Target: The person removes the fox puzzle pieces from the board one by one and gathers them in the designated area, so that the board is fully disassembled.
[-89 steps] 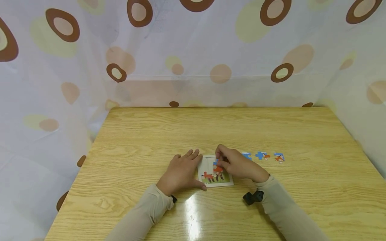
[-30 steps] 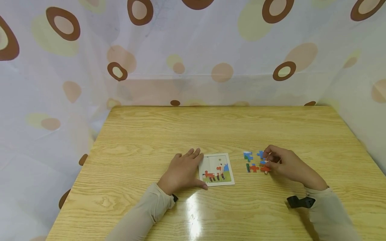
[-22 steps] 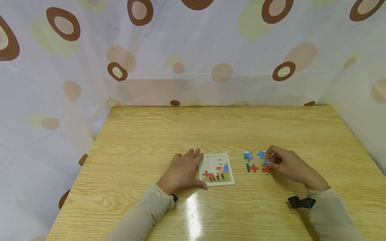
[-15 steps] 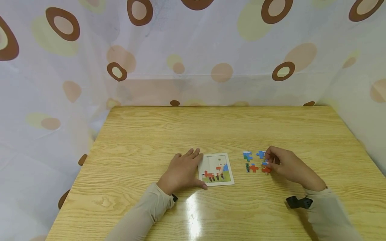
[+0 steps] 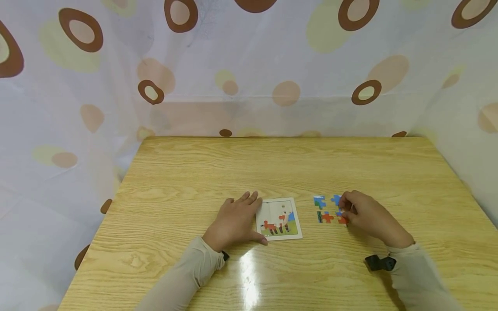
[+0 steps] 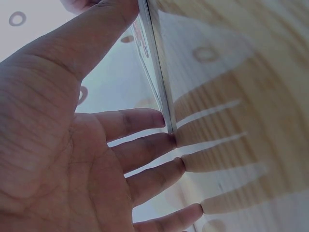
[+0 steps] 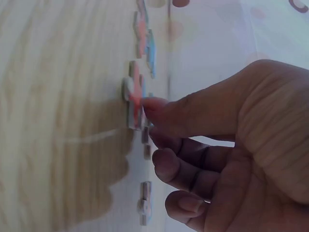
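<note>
- Your left hand [image 5: 233, 222] rests palm-down, fingers apart and thumb stretched wide, touching the left side of the puzzle board [image 5: 297, 220], flat on the wooden table [image 5: 218, 168].
- Your right hand [image 5: 367, 218] reaches in from the right, fingers bent, thumb tip at a red puzzle piece [image 7: 135, 89]; whether you pinch it, you cannot tell.
- Counted: one board, partly filled along its bottom and right; four loose pieces [image 5: 319, 201] in head view, right of the board, any behind your hand hidden; two black wrist devices [image 5: 381, 263].
</note>
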The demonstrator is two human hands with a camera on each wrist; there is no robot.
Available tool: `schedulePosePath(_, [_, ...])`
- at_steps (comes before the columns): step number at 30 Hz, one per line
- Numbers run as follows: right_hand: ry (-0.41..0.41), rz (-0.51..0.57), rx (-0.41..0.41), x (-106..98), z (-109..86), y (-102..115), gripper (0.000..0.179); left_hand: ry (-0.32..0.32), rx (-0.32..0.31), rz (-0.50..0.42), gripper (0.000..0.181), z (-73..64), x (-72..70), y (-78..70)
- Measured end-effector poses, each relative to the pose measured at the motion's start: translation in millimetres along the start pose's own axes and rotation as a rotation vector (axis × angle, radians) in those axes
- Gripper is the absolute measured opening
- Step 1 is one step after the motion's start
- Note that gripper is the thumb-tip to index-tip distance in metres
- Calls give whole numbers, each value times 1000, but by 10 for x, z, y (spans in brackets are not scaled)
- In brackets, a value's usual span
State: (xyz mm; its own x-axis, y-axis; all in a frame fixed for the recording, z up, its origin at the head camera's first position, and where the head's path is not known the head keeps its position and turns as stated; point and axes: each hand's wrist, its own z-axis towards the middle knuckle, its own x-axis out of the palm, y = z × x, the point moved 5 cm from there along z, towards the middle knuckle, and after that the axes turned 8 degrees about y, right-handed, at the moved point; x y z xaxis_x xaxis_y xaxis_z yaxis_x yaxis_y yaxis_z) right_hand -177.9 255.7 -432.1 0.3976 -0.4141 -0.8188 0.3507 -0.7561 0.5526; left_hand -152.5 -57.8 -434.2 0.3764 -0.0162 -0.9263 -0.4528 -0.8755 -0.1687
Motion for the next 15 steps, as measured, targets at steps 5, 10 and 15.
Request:
schedulePosePath(5, [3, -40, 17, 27, 11, 23, 16, 1, -1, 5, 115, 2, 5, -1])
schedulePosePath(10, [-7, -57, 15, 22, 16, 52, 18, 1, 3, 15, 115, 7, 18, -3])
schedulePosePath(15, [-43, -59, -34, 0, 73, 136, 11, -4, 3, 18, 115, 8, 11, -2])
